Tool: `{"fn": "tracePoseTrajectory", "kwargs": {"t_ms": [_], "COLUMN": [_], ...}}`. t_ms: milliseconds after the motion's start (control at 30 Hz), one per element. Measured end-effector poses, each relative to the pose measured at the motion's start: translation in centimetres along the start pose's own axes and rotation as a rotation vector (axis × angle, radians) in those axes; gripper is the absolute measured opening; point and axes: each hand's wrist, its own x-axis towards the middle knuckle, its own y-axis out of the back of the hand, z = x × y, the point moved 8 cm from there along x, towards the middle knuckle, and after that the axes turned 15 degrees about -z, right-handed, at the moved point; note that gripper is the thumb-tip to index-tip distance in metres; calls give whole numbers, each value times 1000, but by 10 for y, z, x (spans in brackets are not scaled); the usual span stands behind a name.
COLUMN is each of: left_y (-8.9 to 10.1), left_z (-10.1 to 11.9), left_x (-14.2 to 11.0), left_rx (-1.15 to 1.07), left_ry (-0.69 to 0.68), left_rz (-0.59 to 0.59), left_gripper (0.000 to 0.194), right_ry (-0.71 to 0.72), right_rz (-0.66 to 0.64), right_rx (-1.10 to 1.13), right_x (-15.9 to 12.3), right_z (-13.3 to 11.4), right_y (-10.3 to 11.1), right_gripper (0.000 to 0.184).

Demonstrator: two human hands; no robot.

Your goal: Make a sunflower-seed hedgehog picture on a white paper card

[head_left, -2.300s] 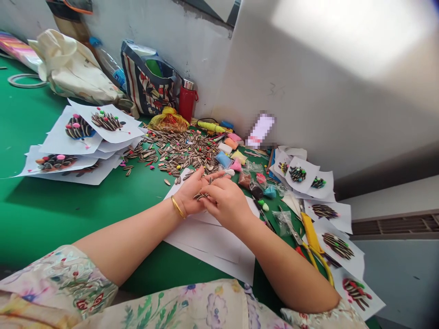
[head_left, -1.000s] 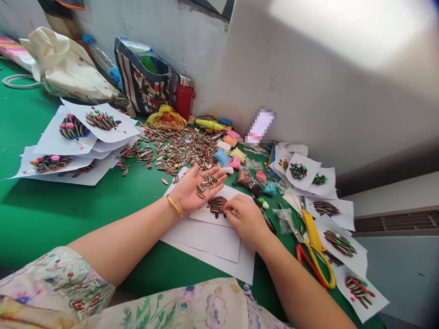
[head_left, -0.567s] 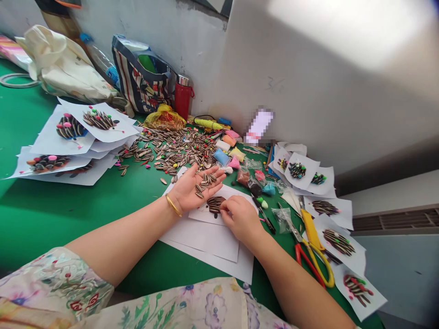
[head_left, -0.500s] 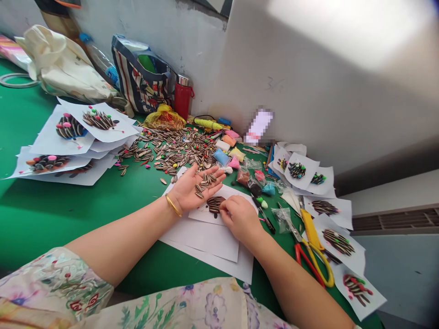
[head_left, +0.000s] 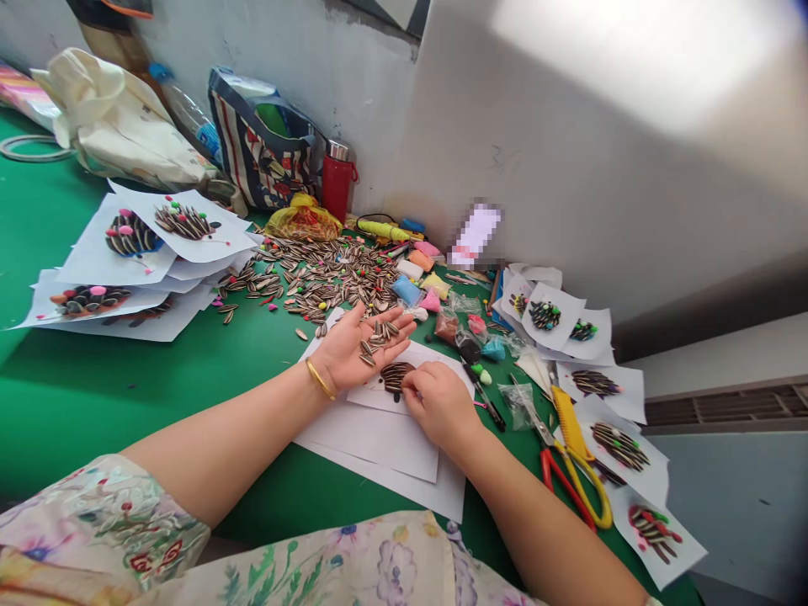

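Note:
My left hand point(head_left: 353, 347) is palm up, fingers stretched out, carrying several striped sunflower seeds point(head_left: 380, 333). Below its fingers lies a white sheet of paper point(head_left: 372, 399) bearing a dark hedgehog figure point(head_left: 396, 376) covered with sunflower seeds. At the figure's right edge, my right hand point(head_left: 445, 404) has its thumb and fingers pinched together; whatever is between the fingertips is hidden. More white paper point(head_left: 391, 446) lies beneath that sheet.
A wide heap of sunflower seeds point(head_left: 334, 273) covers the green table behind my hands. Clay packets point(head_left: 407, 290), a black pen point(head_left: 489, 400) and scissors point(head_left: 574, 471) lie to the right. Finished seed pictures point(head_left: 208, 240) are stacked left; others line the right edge. A red bottle point(head_left: 337, 181) stands behind.
Both hands keep nearly the same pose and place. The view has shifted very slightly; the seeds still rest on my left palm.

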Motion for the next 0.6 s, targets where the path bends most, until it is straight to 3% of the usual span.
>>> {"fn": "tracePoseTrajectory", "kwargs": {"t_ms": [133, 333, 500, 600], "left_y": [-1, -9, -12, -12], "left_z": [0, -4, -11, -12], "left_x": [0, -2, -2, 0], "left_rx": [7, 8, 8, -9], "left_ry": [7, 41, 107, 106], "left_rz": [-9, -42, -102, -122], "left_gripper": [64, 67, 68, 68], "right_ry": [30, 72, 92, 51], "right_rz": [40, 129, 126, 52], "right_rx": [69, 146, 104, 48], "right_x": [-4, -1, 28, 49], "right_z": [-1, -4, -7, -6], "right_y": [9, 43, 60, 57], "right_gripper": [10, 13, 15, 21]}}
